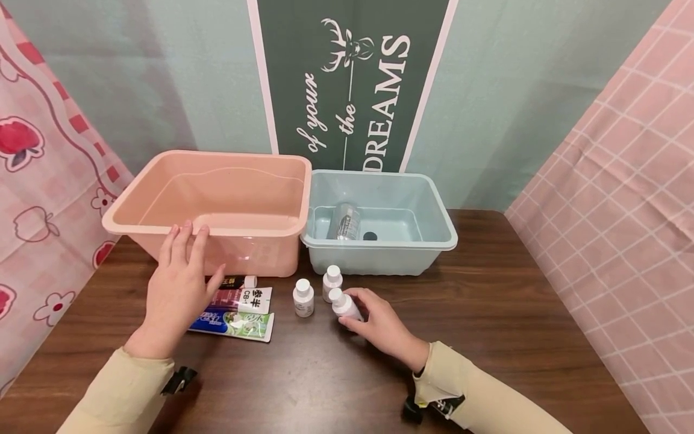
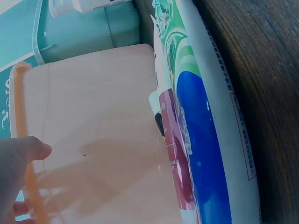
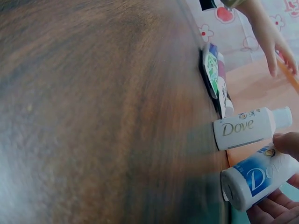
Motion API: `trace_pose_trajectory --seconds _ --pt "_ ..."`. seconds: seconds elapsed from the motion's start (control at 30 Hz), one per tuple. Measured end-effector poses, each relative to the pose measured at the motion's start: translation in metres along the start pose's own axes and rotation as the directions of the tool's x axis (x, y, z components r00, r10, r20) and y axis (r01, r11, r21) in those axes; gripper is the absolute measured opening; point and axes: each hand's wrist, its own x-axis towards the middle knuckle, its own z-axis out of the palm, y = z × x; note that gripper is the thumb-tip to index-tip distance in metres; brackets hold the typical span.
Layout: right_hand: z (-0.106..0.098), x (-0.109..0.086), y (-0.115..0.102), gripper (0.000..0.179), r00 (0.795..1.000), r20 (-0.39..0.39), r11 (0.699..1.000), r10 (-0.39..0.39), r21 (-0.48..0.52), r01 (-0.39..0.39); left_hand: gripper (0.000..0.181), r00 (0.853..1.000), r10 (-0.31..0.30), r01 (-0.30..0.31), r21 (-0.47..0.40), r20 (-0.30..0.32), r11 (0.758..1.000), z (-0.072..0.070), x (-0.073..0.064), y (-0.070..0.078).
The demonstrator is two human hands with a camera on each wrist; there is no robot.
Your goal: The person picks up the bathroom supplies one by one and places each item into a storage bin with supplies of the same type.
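My right hand (image 1: 382,322) grips a small white Dove bottle (image 1: 345,305) with a blue label, thumb on one side and fingers on the other; it tilts. Two more small white bottles stand near it: one bottle (image 1: 332,283) just behind, another bottle (image 1: 303,298) to the left. In the right wrist view the held bottle (image 3: 257,179) shows its base beside an upright Dove bottle (image 3: 243,127). My left hand (image 1: 179,286) is at the front rim of the pink bin (image 1: 260,256), fingers extended and holding nothing.
Several toothpaste tubes lie before the pink bin: a blue-green tube (image 1: 238,325), a maroon-and-white tube (image 1: 246,300) and a black tube (image 1: 233,282), partly hidden by my left hand. A light blue bin (image 1: 374,259) with a silver can (image 1: 347,223) inside stands right of the pink bin.
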Motion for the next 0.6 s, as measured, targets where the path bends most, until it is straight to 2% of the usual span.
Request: trace_pose_trajectory --seconds 0.23,0.6 --pt "-0.0033 0.0004 0.0017 0.042 0.998 -0.016 0.997 -0.060 -0.050 0.059 0.077 1.000 0.004 -0.004 0.004 -0.003 1.000 -0.0002 0.0011 -0.0001" --pt "-0.0068 0.0000 -0.0002 0.046 0.996 0.016 0.991 -0.083 -0.106 0.085 0.077 1.000 -0.006 0.006 0.003 0.011 1.000 -0.0004 0.0002 -0.0004"
